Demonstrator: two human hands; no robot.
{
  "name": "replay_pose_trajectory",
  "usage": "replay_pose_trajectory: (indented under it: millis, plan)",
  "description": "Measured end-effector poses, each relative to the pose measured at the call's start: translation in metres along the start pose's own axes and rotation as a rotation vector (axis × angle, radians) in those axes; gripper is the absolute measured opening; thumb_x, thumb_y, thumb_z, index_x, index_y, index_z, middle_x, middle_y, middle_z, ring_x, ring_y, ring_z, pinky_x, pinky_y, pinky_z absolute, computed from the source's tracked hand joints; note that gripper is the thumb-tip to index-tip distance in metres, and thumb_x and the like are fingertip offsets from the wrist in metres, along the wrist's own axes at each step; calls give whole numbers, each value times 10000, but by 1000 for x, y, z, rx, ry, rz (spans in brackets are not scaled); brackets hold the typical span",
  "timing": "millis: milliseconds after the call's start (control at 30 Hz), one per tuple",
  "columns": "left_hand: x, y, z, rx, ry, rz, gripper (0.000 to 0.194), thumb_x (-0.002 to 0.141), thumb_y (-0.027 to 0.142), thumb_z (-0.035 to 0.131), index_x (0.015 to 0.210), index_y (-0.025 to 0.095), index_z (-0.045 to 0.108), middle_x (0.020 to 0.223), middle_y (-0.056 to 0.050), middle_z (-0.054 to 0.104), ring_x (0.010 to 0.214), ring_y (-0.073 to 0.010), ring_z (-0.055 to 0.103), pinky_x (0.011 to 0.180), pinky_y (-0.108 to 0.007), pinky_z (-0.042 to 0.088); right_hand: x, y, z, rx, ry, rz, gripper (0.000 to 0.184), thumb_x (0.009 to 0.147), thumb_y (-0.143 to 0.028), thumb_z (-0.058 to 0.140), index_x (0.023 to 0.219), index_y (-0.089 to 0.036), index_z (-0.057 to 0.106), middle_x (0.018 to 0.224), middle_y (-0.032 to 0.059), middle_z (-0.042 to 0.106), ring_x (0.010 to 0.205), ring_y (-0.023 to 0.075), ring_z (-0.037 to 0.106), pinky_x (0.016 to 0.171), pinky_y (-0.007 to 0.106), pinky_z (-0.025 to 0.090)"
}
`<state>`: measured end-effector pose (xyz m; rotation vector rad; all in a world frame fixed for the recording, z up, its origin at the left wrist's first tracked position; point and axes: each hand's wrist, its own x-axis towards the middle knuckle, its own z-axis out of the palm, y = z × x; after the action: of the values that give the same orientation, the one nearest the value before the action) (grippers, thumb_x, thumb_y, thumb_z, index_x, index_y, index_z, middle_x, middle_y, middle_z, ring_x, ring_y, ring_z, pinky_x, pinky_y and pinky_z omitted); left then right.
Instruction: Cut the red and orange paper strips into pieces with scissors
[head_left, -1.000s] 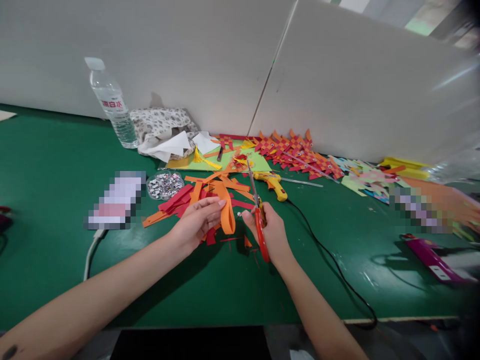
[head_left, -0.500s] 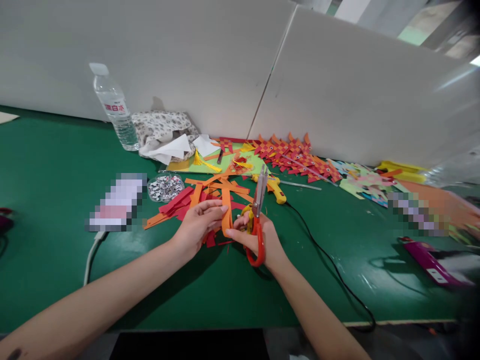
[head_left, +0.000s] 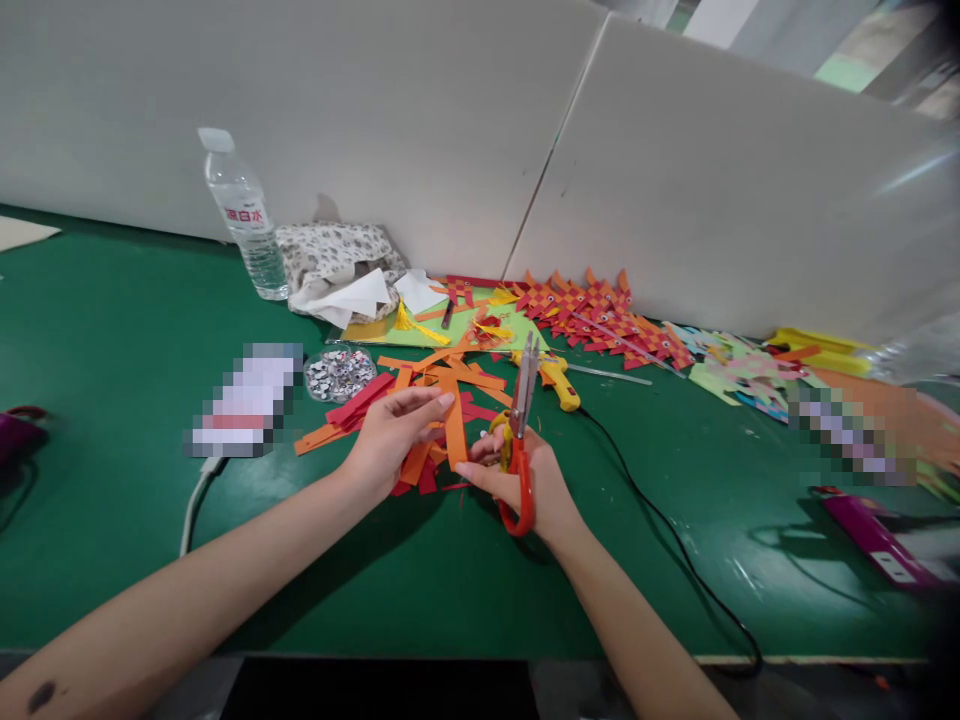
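Note:
My left hand (head_left: 390,435) is closed, pinching the upper part of an orange paper strip (head_left: 455,435) between thumb and fingers. At the strip's lower end is the thumb of my right hand (head_left: 544,485), which is wrapped round a pair of scissors (head_left: 526,390). The scissors have one red and one yellow handle, and their blades point up and away from me, almost together. Beneath and behind my hands lies a loose pile of red and orange paper strips (head_left: 364,400). Parts of the pile are hidden by my left hand.
Beyond the pile are a yellow glue gun (head_left: 559,382) with a black cord, a tub of googly eyes (head_left: 340,374), and woven red-orange paper fish (head_left: 600,310). A water bottle (head_left: 247,225), a patterned cloth pouch (head_left: 337,260) and a blurred phone (head_left: 247,400) stand or lie leftward on the green table (head_left: 360,590).
The orange strip, bent into a loop at its lower end before, now looks straighter and flatter between my hands. The scissors stay in my right hand. The camera view has shifted slightly left.

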<state>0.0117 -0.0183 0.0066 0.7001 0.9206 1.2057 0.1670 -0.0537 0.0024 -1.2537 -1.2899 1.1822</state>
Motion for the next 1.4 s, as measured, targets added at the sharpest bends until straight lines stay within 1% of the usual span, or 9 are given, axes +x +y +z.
replay_pose_trajectory:
  millis: [167,267,400,467,567,633,833,1067,1400]
  plan:
    - [-1,1,2,3,17,-20,236,578,281,805,745,163,687,752,10,650,653,-82,601,603,-186,524,0,4,0,-24,6,-34,375,583,-283,762,700,-222,411,630,-36,592,552,127,582,592,311,516]
    - [-2,5,1,-12,3,-7,206,605,274,793,740,170,676,735,24,632,602,-61,571,550,-159,500,2,4,-2,23,60,-11,380,582,-266,763,702,-219,405,626,-52,585,535,126,596,574,305,527]
    - [-5,10,0,-11,-199,-49,120,694,269,730,731,190,648,546,50,554,468,-40,499,442,-124,404,8,5,-11,173,190,24,391,569,-255,768,729,-217,413,724,-46,615,554,142,643,556,300,540]
    - [-7,11,-1,29,-311,-87,113,718,279,700,725,185,637,580,17,601,525,-80,571,496,-161,448,12,5,-17,275,239,1,372,571,-243,762,723,-218,423,746,-38,624,664,171,676,608,303,554]
    - [-9,10,0,131,-366,-49,167,736,324,658,697,161,649,706,-45,659,645,-152,645,578,-224,494,18,4,-24,372,290,7,356,562,-252,762,695,-216,434,742,-19,634,758,188,674,669,324,565]
    - [-9,9,1,235,-368,1,196,734,347,655,685,157,658,711,-51,660,653,-162,652,573,-226,491,21,5,-27,381,342,5,350,571,-278,761,689,-215,438,716,-25,617,735,176,664,675,333,567]
    - [1,6,-3,532,-345,65,183,655,280,738,766,176,636,696,-49,684,663,-170,661,580,-238,510,26,13,-34,259,419,-145,379,543,-194,788,734,-212,462,720,-39,636,694,137,642,721,320,538]
    - [11,6,-10,515,-233,121,249,638,276,759,837,182,642,742,-56,712,722,-183,684,630,-247,527,24,11,-36,238,414,-202,352,592,-193,770,758,-214,460,773,-18,668,748,152,657,762,343,528]
    - [12,10,-13,447,-206,71,264,627,297,772,832,171,662,784,-33,707,740,-154,675,671,-239,528,25,14,-36,253,424,-169,355,549,-193,805,729,-197,499,688,-49,614,654,128,629,628,283,544]
